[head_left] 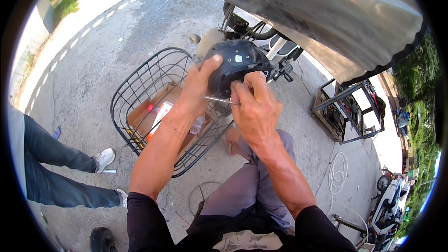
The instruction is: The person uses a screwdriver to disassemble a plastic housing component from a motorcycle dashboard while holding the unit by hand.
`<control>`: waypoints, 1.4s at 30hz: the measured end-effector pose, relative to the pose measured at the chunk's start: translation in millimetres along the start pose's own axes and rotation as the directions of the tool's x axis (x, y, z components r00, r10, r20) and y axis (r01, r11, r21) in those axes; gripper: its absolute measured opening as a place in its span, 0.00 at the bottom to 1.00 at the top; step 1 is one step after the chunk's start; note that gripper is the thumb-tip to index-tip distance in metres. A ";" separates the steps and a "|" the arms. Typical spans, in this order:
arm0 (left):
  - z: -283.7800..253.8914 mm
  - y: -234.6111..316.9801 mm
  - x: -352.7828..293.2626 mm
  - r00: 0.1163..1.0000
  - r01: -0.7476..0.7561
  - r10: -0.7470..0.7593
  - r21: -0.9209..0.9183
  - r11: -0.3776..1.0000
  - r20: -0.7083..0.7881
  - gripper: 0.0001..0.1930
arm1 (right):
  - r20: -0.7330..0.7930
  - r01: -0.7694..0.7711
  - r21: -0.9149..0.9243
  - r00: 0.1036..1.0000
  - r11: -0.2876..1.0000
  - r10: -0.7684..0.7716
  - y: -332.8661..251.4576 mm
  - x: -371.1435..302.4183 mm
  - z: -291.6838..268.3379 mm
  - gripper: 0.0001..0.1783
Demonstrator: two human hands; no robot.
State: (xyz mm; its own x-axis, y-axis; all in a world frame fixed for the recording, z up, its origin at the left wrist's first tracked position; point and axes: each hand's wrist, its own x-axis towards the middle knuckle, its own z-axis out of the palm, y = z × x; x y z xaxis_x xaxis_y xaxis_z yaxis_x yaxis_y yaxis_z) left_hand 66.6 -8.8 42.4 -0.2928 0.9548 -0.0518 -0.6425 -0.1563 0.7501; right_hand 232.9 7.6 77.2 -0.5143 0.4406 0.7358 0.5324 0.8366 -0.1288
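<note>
My left hand grips the left side of a black rounded housing, shaped like a vehicle's headlight shell, with its thumb on the top. Small brass-coloured dots and a white sticker show on the shell. My right hand is closed at the shell's near side, its fingertips bunched against the rim. A thin metal rod, like a screwdriver shaft, runs from the right hand toward the left wrist; its handle is hidden in the palm. What the right fingertips pinch, if anything, is hidden.
A black wire basket holds an open cardboard box. Handlebars with cables and a grey cover rise beyond. A person in jeans stands at left. A metal frame rack and coiled white hose are at right.
</note>
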 end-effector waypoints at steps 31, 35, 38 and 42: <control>-4.2 -4.2 4.9 0.998 -0.031 0.032 -0.022 0.999 0.047 0.31 | -0.012 -0.047 -0.043 0.999 0.998 0.047 -11.5 7.8 -2.0 0.09; -1.5 -1.1 2.4 1.000 -0.011 0.011 -0.028 1.000 0.025 0.31 | -0.033 -0.034 -0.036 0.999 0.999 0.032 -6.8 3.1 2.1 0.10; 1.0 1.7 -1.0 1.000 0.007 -0.006 -0.004 1.000 0.015 0.31 | -0.069 -0.014 -0.018 0.998 1.000 0.013 -1.2 -1.5 5.1 0.12; -2.1 1.7 -0.3 0.999 0.025 -0.025 0.002 1.000 0.029 0.31 | -0.078 0.006 -0.003 0.997 1.000 -0.006 1.6 -3.7 5.2 0.12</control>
State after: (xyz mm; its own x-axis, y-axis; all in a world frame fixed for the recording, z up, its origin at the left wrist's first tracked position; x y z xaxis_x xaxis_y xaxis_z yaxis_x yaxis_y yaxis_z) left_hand 64.1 -9.9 42.4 -0.2557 0.9654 -0.0512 -0.6486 -0.1320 0.7496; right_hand 232.1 9.0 70.8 -0.4636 0.4084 0.7863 0.5313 0.8383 -0.1222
